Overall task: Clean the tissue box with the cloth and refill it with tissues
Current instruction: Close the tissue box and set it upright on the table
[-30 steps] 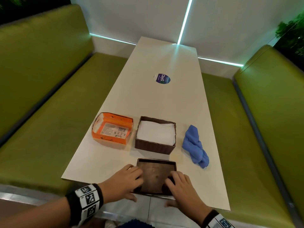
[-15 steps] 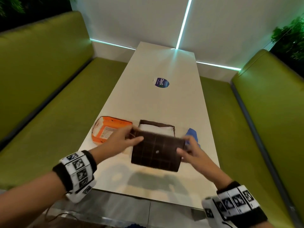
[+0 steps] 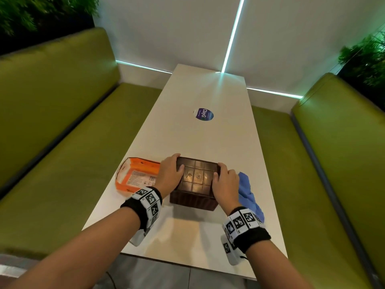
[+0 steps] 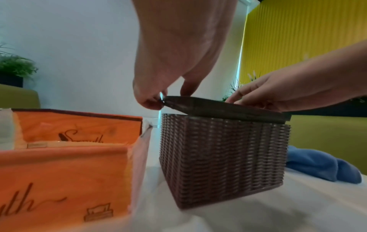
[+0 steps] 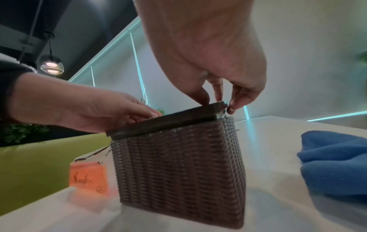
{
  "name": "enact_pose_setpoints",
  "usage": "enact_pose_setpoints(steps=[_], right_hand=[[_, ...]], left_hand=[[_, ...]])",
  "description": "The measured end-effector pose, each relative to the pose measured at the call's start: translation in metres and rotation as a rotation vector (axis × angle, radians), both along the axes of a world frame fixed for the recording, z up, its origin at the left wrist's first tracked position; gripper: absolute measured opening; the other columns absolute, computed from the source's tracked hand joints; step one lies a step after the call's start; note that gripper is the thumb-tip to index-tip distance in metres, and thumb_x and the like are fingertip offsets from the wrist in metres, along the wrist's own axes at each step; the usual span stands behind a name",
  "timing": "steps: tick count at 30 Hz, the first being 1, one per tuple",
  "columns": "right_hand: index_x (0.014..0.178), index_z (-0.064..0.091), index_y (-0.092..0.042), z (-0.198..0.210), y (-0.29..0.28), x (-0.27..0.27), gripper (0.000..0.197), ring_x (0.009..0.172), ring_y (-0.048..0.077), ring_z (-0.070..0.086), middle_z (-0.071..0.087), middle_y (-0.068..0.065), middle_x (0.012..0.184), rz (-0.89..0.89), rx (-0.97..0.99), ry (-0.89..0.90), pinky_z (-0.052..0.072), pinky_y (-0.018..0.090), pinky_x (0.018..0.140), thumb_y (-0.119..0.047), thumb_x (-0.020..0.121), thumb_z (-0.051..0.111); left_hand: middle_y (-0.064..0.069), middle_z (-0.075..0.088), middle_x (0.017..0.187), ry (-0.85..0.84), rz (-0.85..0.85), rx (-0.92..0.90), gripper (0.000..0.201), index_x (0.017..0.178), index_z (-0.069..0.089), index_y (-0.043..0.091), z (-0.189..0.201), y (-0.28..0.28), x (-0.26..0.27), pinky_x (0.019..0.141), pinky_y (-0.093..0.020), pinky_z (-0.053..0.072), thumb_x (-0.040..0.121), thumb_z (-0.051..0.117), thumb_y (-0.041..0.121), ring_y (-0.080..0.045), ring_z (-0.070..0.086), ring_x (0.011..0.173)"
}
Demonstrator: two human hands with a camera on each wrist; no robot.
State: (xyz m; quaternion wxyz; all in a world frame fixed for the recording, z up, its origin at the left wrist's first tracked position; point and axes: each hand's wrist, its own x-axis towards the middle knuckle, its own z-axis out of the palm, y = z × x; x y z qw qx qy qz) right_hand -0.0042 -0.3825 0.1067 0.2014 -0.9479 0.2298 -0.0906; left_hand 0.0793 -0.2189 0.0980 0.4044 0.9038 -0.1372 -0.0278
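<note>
A brown woven tissue box (image 3: 192,200) (image 4: 222,155) (image 5: 178,169) stands on the white table (image 3: 208,138). Its dark brown lid (image 3: 198,177) (image 4: 224,108) (image 5: 164,121) lies on top, tilted, with one side raised. My left hand (image 3: 169,174) (image 4: 157,97) pinches the lid's left edge. My right hand (image 3: 226,184) (image 5: 218,100) pinches its right edge. The tissues inside the box are hidden by the lid. A crumpled blue cloth (image 3: 249,195) (image 4: 321,166) (image 5: 333,163) lies just right of the box.
An opened orange tissue carton (image 3: 137,177) (image 4: 65,157) (image 5: 88,177) sits left of the box. A round blue sticker (image 3: 204,114) is farther up the table. Green bench seats (image 3: 58,180) flank the table on both sides.
Both hands lifted the lid from the table's near edge, carried it forward and set it on the box. The tissues no longer show.
</note>
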Motion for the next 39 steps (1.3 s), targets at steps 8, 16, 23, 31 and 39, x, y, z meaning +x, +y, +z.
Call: enact_pose_setpoints(steps=[8, 16, 23, 31, 39], right_hand=[[0.145, 0.028, -0.023, -0.019, 0.013, 0.0, 0.053, 0.099, 0.031, 0.05, 0.043, 0.019, 0.126, -0.078, 0.31, -0.042, 0.046, 0.043, 0.093, -0.044, 0.099, 0.041], [0.147, 0.024, -0.033, -0.022, 0.008, -0.004, 0.054, 0.085, 0.02, 0.048, 0.045, 0.015, 0.119, -0.043, 0.504, -0.104, 0.044, 0.031, 0.082, -0.046, 0.098, 0.042], [0.143, 0.023, -0.045, -0.034, -0.005, -0.001, 0.056, 0.093, 0.021, 0.06, 0.055, 0.011, 0.119, -0.013, 0.532, -0.103, 0.053, 0.035, 0.084, -0.058, 0.092, 0.041], [0.153, -0.009, -0.026, -0.021, -0.005, -0.006, 0.092, 0.125, 0.028, 0.054, 0.051, 0.01, 0.143, 0.012, 0.568, -0.005, 0.043, 0.033, 0.1, -0.055, 0.091, 0.051], [0.151, 0.007, -0.03, -0.025, -0.012, -0.002, 0.096, 0.111, 0.026, 0.063, 0.065, 0.008, 0.122, 0.005, 0.649, 0.019, 0.05, 0.041, 0.098, -0.066, 0.078, 0.058]], left_hand=[[-0.017, 0.038, 0.148, 0.118, -0.058, 0.032, 0.065, 0.152, 0.014, 0.005, -0.01, -0.012, -0.01, 0.11, -0.035, 0.033, 0.1, 0.045, 0.03, -0.028, 0.037, 0.137], [-0.021, 0.045, 0.137, 0.071, -0.012, 0.119, 0.059, 0.151, 0.015, 0.005, -0.006, -0.022, -0.016, 0.088, -0.033, 0.046, 0.102, 0.039, 0.029, -0.031, 0.054, 0.118], [-0.02, 0.041, 0.14, 0.037, 0.016, 0.183, 0.06, 0.152, 0.012, 0.007, -0.009, -0.031, -0.024, 0.085, -0.036, 0.05, 0.103, 0.035, 0.034, -0.031, 0.058, 0.112], [-0.013, 0.065, 0.116, 0.128, 0.08, -0.064, 0.06, 0.144, 0.029, 0.009, -0.023, -0.022, -0.016, 0.086, -0.039, 0.054, 0.097, 0.049, 0.041, -0.026, 0.064, 0.103], [-0.014, 0.064, 0.118, 0.176, 0.081, -0.063, 0.065, 0.148, 0.024, 0.009, -0.021, -0.02, -0.013, 0.086, -0.033, 0.049, 0.097, 0.051, 0.04, -0.03, 0.063, 0.107]])
